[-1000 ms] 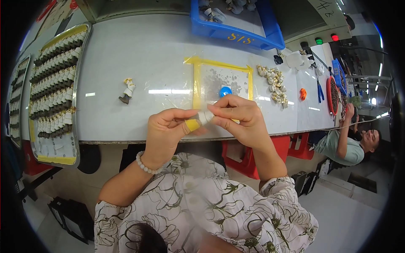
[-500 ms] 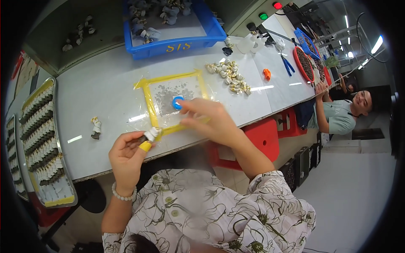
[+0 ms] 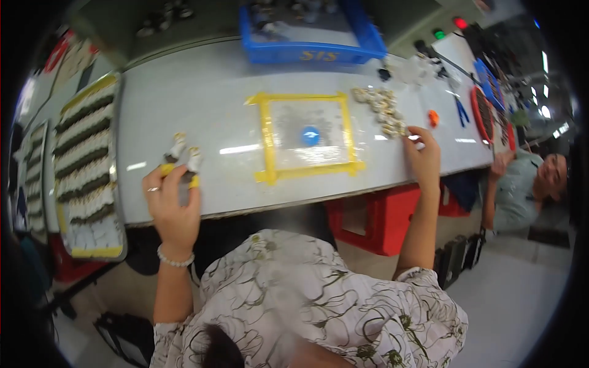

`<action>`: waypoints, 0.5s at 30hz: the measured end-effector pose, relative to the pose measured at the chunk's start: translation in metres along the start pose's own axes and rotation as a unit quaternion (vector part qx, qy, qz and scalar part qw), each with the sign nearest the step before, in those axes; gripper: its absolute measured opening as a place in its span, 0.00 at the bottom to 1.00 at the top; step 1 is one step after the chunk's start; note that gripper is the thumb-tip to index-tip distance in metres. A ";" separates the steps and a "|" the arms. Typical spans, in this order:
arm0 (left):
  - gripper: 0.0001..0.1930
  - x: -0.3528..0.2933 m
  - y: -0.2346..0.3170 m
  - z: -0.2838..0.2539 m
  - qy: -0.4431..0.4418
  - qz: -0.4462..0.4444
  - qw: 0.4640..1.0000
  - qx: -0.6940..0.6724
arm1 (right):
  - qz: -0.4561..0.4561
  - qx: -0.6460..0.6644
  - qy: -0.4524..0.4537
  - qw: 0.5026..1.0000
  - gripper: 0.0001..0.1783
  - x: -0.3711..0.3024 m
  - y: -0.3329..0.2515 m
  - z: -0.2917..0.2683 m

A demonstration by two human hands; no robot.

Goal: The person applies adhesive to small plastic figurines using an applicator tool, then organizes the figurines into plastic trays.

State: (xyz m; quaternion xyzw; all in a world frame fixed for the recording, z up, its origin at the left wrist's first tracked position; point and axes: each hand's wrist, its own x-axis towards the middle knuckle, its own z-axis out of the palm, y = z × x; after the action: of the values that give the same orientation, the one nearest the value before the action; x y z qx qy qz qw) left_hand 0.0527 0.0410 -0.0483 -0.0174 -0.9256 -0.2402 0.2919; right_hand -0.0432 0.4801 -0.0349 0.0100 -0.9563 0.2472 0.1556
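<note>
At the left of the table, my left hand (image 3: pixel 173 205), with yellow covers on its fingertips, pinches a small white figurine (image 3: pixel 194 162) with a yellowish top and dark lower part. A second, similar figurine (image 3: pixel 177 146) stands close beside it, near my fingers. My right hand (image 3: pixel 423 156) has its fingers drawn together at the near end of a pile of small white-and-gold pieces (image 3: pixel 381 109). A bit of white shows at those fingertips, too blurred to name. Between my hands, a round blue cap (image 3: pixel 310 136) lies on a clear sheet (image 3: pixel 288 153) edged with yellow tape.
Metal trays (image 3: pixel 116 202) with rows of similar figurines stand at the left. A blue bin (image 3: pixel 307 55) is at the back. Right of the pile lie an orange piece (image 3: pixel 434 118) and blue-handled pliers (image 3: pixel 461 113). Red stools (image 3: pixel 386 221) sit below the table edge; a co-worker (image 3: pixel 521 184) is at the right.
My left hand has carried its figurine left, beside the one standing there. My right hand has gone from the blue cap to the pile at the right. The view has shifted too.
</note>
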 end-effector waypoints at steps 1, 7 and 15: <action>0.17 -0.002 0.000 0.003 -0.005 -0.017 1.000 -0.010 | -0.018 -0.026 0.008 0.999 0.11 -0.001 0.000 0.000; 0.20 -0.007 0.001 -0.004 -0.019 -0.050 0.999 0.004 | 0.048 0.037 0.034 0.998 0.12 -0.012 -0.010 0.003; 0.18 0.012 -0.011 0.002 -0.052 -0.033 0.998 -0.002 | -0.074 0.135 -0.082 0.985 0.12 -0.027 -0.089 0.028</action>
State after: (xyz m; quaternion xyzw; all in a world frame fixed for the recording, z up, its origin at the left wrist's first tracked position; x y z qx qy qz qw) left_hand 0.0397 0.0309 -0.0482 0.0002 -0.9390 -0.2506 0.2354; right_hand -0.0173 0.3870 -0.0242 0.1222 -0.9202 0.3602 0.0922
